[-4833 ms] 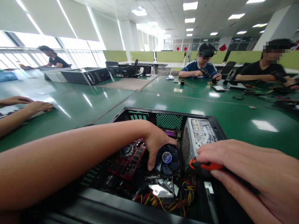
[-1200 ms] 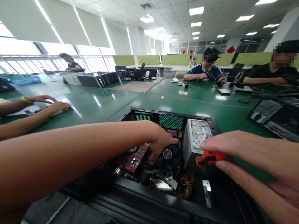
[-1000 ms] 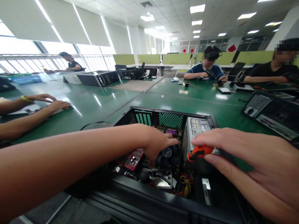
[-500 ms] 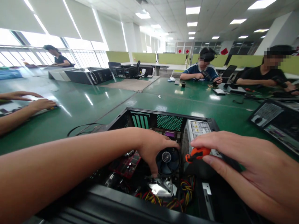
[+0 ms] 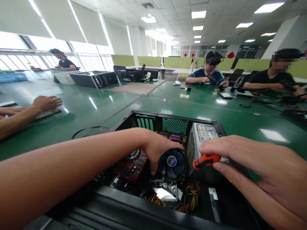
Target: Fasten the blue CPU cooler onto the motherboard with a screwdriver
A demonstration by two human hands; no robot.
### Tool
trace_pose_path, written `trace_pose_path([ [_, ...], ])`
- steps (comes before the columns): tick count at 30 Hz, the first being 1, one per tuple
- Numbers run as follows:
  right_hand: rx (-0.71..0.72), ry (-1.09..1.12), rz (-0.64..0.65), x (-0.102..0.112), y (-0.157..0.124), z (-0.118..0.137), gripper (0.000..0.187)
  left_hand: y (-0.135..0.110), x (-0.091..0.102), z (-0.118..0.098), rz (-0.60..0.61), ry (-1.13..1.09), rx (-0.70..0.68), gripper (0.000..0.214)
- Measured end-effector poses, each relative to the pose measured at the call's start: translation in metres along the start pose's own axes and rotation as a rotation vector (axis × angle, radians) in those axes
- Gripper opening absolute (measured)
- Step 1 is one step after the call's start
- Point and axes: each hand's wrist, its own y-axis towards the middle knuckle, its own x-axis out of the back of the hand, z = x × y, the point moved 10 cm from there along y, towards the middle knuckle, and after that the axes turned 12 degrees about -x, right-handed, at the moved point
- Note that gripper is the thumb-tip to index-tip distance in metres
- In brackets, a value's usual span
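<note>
An open black computer case point(image 5: 112, 199) lies in front of me. Inside it, my left hand point(image 5: 159, 150) curls around the left and upper side of a round black cooling fan point(image 5: 171, 161), thumb low and fingers along the top. My right hand point(image 5: 254, 169), over the case's right side, pinches an orange and black screwdriver handle point(image 5: 207, 160) between thumb and forefinger; its shaft cannot be made out. Left of the fan sits a red circuit board point(image 5: 131, 167). A silver power supply point(image 5: 205, 131) is behind the screwdriver.
Coloured cables point(image 5: 193, 193) bunch below the fan. Another person's hand point(image 5: 46, 103) is over a board at the left on the green table point(image 5: 115, 108). Two people sit across at the right, with tools and parts before them. More cases point(image 5: 93, 79) stand farther back.
My left thumb has shifted slightly left and up along the fan. The case at the far right has mostly left the view. The person's hand at left has lifted.
</note>
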Motion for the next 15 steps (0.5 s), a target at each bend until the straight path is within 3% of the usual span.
trace_pose_path([
  [5, -0.017, 0.006, 0.000, -0.002, 0.003, -0.009, 0.024, 0.003, 0.002, 0.006, 0.001, 0.017, 0.017, 0.129],
  [10, -0.031, 0.007, 0.003, -0.006, 0.006, -0.014, 0.025, 0.003, 0.002, 0.007, -0.001, 0.037, 0.023, 0.128],
  [15, -0.048, 0.003, -0.004, 0.003, 0.028, -0.012, 0.025, 0.002, 0.002, 0.009, 0.007, 0.069, 0.033, 0.126],
])
